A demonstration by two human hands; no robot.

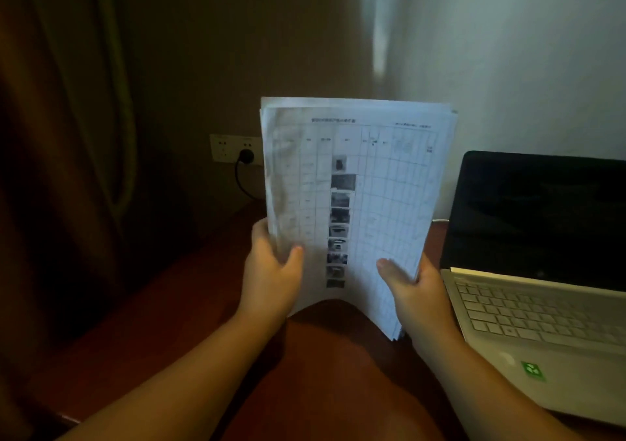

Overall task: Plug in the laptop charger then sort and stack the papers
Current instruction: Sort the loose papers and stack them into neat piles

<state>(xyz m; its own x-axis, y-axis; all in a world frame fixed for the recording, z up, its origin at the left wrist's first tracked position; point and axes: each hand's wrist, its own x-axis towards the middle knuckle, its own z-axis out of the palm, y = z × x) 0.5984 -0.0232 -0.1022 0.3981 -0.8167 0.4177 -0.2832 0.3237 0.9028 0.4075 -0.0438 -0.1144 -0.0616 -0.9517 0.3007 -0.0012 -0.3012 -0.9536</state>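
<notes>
From the head camera we see a sheaf of white printed papers (352,183), gridded with tables and a column of small dark photos, held upright above a dark reddish-brown wooden desk (189,305). Our left hand (274,271) pinches the sheaf's lower left edge, thumb on the front sheet and fingers hidden behind. Our right hand (415,288) grips the lower right edge the same way, thumb across the front. The bottom of the front sheet bows upward between the two hands, and the top edges sit slightly stepped, so we judge the sheets are not yet squared. Holding them on end like this suits tapping the lower edge against the desk to align them.

On the wall behind, a black round plug (246,156) sits in a white wall socket plate (233,148), its cord dropping toward the desk, so the charger step looks done, though we cannot trace the cord to the laptop.

The open silver laptop with a dark screen (542,254) stands just beside the right hand, so there is little room on that side. Bare desk lies below and to the left of the sheaf, the better place to set the stack. A dark brown curtain (67,101) hangs well apart at the left.
</notes>
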